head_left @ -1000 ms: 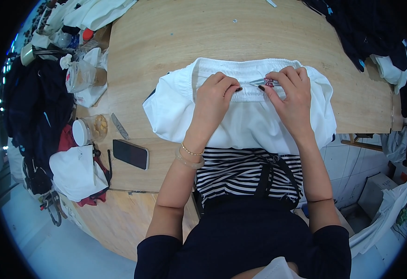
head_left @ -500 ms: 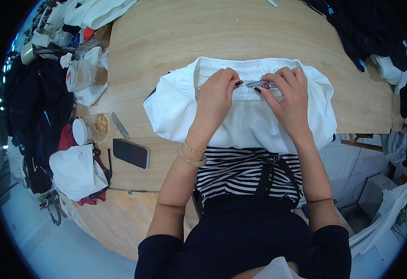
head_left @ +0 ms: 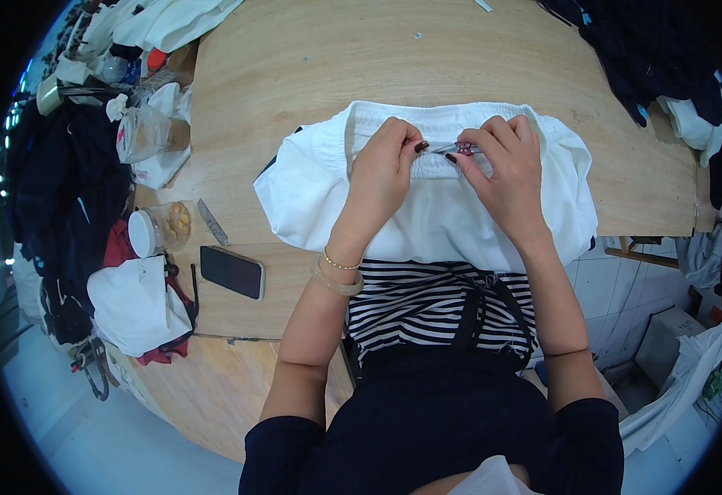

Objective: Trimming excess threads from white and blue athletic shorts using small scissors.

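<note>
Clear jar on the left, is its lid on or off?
On: the white lid covers the left end of the clear jar. Whether it's tightly fastened, I can't tell.

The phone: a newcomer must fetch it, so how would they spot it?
On the wooden table, look left of the white garment. The phone lies on the near side of a thin grey strip; its flat black rectangle sets it apart from that strip and the white-lidded jar.
</note>
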The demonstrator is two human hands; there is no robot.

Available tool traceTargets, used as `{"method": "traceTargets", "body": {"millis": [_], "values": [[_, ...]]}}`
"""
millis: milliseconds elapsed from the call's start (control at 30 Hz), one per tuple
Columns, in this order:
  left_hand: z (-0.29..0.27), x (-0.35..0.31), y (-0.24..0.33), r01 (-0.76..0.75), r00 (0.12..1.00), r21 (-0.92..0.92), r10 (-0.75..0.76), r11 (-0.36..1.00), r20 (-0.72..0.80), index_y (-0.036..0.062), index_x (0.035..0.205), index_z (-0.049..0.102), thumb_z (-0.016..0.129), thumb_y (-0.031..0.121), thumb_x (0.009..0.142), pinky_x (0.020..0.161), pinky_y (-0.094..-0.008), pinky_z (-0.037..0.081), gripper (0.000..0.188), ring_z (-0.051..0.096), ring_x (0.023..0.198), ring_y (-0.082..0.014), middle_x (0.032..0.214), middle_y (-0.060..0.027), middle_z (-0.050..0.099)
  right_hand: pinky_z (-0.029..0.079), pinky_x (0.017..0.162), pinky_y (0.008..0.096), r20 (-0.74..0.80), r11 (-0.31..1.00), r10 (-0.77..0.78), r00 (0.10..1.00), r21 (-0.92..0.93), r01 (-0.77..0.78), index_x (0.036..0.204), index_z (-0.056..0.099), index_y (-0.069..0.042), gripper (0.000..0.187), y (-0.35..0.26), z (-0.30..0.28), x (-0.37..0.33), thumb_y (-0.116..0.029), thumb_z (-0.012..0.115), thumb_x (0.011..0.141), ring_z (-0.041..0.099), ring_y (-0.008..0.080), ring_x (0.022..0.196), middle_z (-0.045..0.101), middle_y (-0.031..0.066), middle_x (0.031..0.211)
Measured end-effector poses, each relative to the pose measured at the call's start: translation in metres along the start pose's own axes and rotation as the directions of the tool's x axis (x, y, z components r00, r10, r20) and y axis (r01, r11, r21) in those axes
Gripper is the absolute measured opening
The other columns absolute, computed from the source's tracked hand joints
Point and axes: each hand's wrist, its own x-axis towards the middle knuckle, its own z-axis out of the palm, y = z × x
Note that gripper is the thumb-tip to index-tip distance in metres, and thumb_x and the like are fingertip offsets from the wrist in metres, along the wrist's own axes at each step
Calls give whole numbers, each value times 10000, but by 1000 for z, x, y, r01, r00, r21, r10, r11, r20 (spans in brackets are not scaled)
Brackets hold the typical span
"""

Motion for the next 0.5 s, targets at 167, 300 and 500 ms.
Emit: {"method": "traceTargets", "body": {"millis": [167,300,500], "values": [[-1,0,-3,72,997,-38,-72,997,4,-12,915,530,500,23,917,560,-258,415,46,501,605,-134,718,-71,567,347,694,327,5,1000,14,1000,22,-14,866,629,-93,241,-2,-2,-1,-115,751,660,457,198,798,528,-4,812],[1,0,-3,96,995,-62,-96,993,6,-12,915,535,498,30,924,545,-247,404,57,488,589,-111,696,-51,565,347,694,327,16,999,24,1000,25,-24,866,628,-95,239,-3,-2,-1,-114,749,660,459,200,800,528,-3,816],[-3,1,0,122,993,-81,-121,989,16,-16,931,552,510,30,920,547,-253,415,64,496,601,-90,711,-41,577,348,690,329,25,1000,-6,1000,-6,6,870,630,-95,248,-6,3,1,-116,747,653,459,203,801,525,-3,813]]}}
